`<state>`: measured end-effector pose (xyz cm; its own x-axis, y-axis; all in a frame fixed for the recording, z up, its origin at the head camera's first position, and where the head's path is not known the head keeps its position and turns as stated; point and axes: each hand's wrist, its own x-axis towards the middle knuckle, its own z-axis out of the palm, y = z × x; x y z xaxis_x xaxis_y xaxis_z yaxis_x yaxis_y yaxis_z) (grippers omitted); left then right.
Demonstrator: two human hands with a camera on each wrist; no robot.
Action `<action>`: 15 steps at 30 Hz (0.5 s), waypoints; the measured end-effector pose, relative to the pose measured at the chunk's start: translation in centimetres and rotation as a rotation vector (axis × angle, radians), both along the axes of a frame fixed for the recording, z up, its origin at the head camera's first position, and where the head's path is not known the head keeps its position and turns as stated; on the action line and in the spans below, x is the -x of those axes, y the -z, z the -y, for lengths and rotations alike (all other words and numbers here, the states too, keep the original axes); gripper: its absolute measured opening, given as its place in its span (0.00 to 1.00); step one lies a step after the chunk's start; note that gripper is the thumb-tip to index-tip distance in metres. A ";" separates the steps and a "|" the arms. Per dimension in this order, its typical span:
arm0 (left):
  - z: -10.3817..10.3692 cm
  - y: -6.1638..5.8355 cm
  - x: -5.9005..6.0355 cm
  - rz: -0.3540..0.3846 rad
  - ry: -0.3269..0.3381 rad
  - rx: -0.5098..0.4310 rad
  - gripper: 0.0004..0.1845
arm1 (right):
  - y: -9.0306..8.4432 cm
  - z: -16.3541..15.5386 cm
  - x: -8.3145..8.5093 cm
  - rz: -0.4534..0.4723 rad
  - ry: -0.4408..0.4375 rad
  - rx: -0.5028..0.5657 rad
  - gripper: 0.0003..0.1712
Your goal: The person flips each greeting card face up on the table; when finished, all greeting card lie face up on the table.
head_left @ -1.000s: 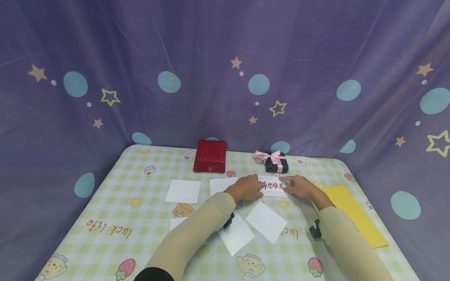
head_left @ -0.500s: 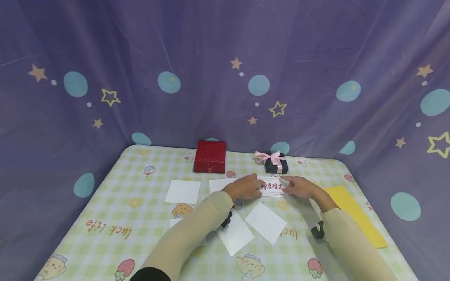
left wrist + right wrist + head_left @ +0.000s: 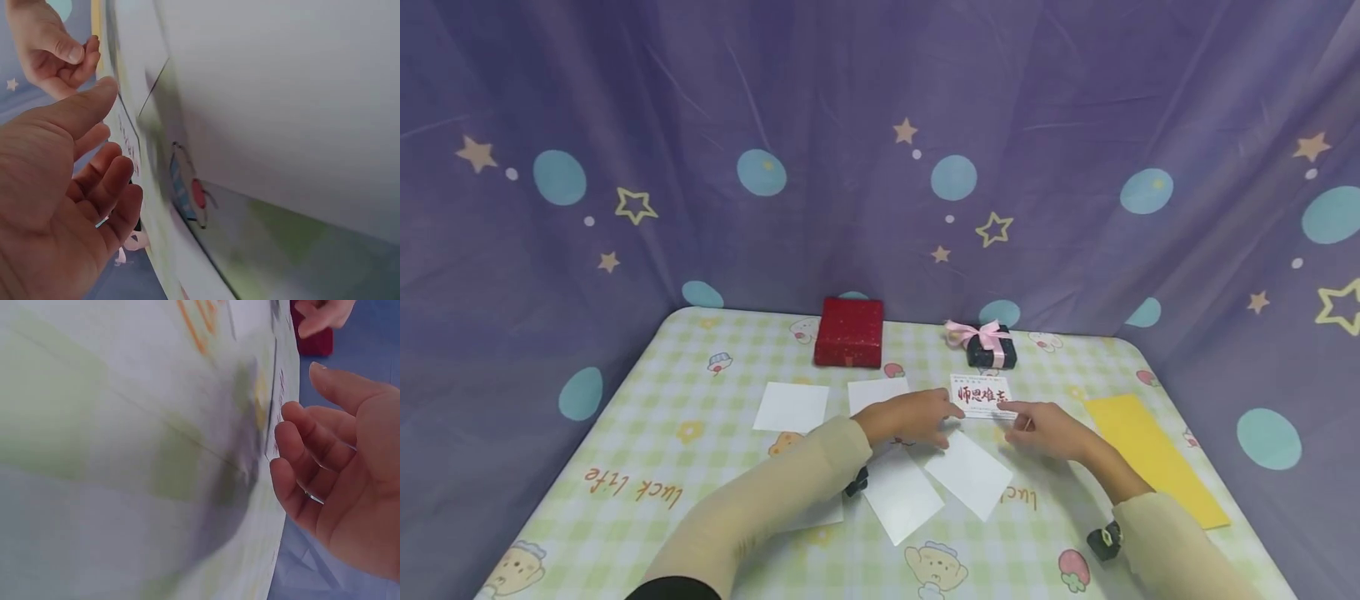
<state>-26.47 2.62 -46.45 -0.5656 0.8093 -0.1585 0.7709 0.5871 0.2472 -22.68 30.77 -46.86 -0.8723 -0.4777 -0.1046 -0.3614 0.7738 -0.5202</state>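
A white card (image 3: pixel 979 392) with red Chinese characters lies flat near the back of the table. My left hand (image 3: pixel 912 416) is at its lower left corner, and my right hand (image 3: pixel 1047 429) is at its lower right. In the left wrist view, the left hand (image 3: pixel 69 187) has loosely bent fingers with nothing between them. The right wrist view likewise shows the right hand (image 3: pixel 359 450) with relaxed, slightly curved fingers and no object. Below the hands lie blank white cards, one tilted (image 3: pixel 972 477) and another (image 3: pixel 901 498) beside it, partly under the left hand.
Behind the cards stand a red box (image 3: pixel 849 333) and a small black gift box (image 3: pixel 991 347) with a pink ribbon. Another blank card (image 3: pixel 791 407) lies to the left. A yellow folder-like sheet (image 3: pixel 1153 458) is along the right side. A purple curtain (image 3: pixel 865 150) hangs behind.
Both hands have drawn back from the printed card toward the front, the left moving leftward and the right slightly rightward. More of the card shows, and it stays in place.
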 end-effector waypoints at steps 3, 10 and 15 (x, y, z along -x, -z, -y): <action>0.2 0.5 -0.4 0.014 -0.009 0.015 0.36 | 0.3 0.5 -1.3 -0.002 0.005 -0.001 0.32; 0.3 1.0 -0.8 0.039 -0.041 0.042 0.40 | 1.0 1.2 -3.4 0.018 0.074 -0.017 0.31; 0.2 0.9 -0.9 0.034 -0.045 0.067 0.42 | 1.3 1.7 -4.5 0.040 0.078 0.003 0.32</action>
